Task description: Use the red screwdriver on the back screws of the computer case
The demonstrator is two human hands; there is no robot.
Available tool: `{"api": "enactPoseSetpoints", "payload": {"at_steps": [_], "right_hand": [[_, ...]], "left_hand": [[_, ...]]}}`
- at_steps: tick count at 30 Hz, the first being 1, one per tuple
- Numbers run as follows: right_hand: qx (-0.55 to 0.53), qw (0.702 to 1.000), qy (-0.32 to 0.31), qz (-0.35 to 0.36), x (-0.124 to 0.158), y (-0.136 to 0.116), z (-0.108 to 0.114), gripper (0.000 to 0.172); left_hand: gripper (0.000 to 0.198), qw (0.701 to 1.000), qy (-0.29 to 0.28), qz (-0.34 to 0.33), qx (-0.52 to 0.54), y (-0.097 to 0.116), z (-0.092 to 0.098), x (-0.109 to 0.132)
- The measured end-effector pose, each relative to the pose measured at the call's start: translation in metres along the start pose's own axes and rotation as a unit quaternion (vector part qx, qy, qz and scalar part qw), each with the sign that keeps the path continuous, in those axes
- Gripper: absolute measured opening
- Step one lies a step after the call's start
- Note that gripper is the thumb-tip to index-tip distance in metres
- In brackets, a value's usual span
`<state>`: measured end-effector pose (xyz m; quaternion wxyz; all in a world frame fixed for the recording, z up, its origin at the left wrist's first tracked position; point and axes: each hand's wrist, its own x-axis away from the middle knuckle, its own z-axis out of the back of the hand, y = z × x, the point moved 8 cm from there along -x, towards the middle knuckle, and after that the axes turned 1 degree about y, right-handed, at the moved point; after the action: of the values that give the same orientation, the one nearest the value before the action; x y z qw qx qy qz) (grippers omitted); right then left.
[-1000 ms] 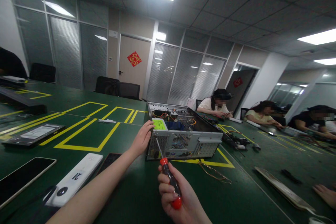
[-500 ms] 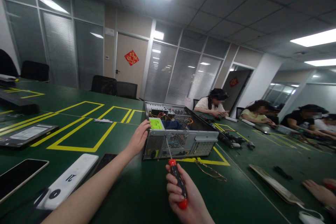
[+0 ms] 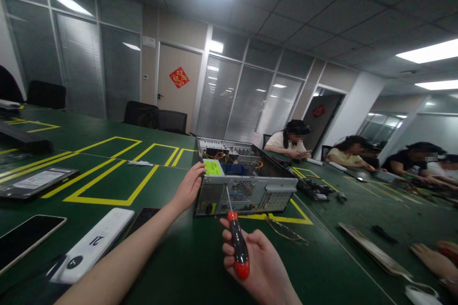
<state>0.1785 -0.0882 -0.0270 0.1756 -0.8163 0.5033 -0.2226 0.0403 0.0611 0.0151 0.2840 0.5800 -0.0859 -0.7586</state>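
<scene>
An open computer case (image 3: 257,186) lies on the green table, its perforated rear panel facing me. My left hand (image 3: 189,188) grips the case's left rear corner, fingers curled over the edge beside the power supply with a yellow-green label (image 3: 212,167). In my right hand (image 3: 255,257) is a screwdriver (image 3: 238,248) with a red and black handle. The fingers wrap loosely around it and the thumb is lifted off the handle. Its shaft points up at the rear panel; the tip appears to be at the panel, near the power supply's edge.
Eyeglasses (image 3: 286,231) lie right of the case. To the left are a white device marked 21 (image 3: 95,243), a phone (image 3: 28,238) and a hard drive (image 3: 39,181). Cables (image 3: 315,189) lie at right. Co-workers sit along the right; another person's hand (image 3: 429,257) rests at the right edge.
My right hand's grip on the screwdriver has loosened, with the thumb now off the handle and the palm turned more upward. My left hand stays on the case corner.
</scene>
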Motion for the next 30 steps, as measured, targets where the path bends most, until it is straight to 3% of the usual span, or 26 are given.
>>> {"api": "enactPoseSetpoints", "payload": {"at_steps": [3, 8, 13, 20, 30], "right_hand": [[0.062, 0.997, -0.049, -0.002, 0.006, -0.005, -0.009, 0.059], [0.127, 0.99, -0.065, 0.015, 0.006, -0.002, -0.005, 0.062], [0.06, 0.997, -0.037, 0.026, 0.0, 0.0, 0.006, 0.05], [-0.005, 0.998, -0.05, -0.044, 0.001, 0.008, 0.008, 0.032], [0.101, 0.985, -0.122, -0.069, 0.009, 0.013, -0.011, 0.066]], "left_hand": [[0.034, 1.0, -0.002, 0.001, 0.0, 0.0, -0.001, 0.0], [0.033, 1.0, 0.0, 0.004, 0.001, -0.001, 0.0, 0.0], [0.033, 1.0, -0.003, 0.005, 0.003, 0.0, -0.001, 0.0], [0.032, 1.0, -0.006, 0.008, 0.001, -0.001, -0.001, 0.001], [0.031, 1.0, -0.004, 0.002, -0.004, -0.002, -0.001, 0.0]]}}
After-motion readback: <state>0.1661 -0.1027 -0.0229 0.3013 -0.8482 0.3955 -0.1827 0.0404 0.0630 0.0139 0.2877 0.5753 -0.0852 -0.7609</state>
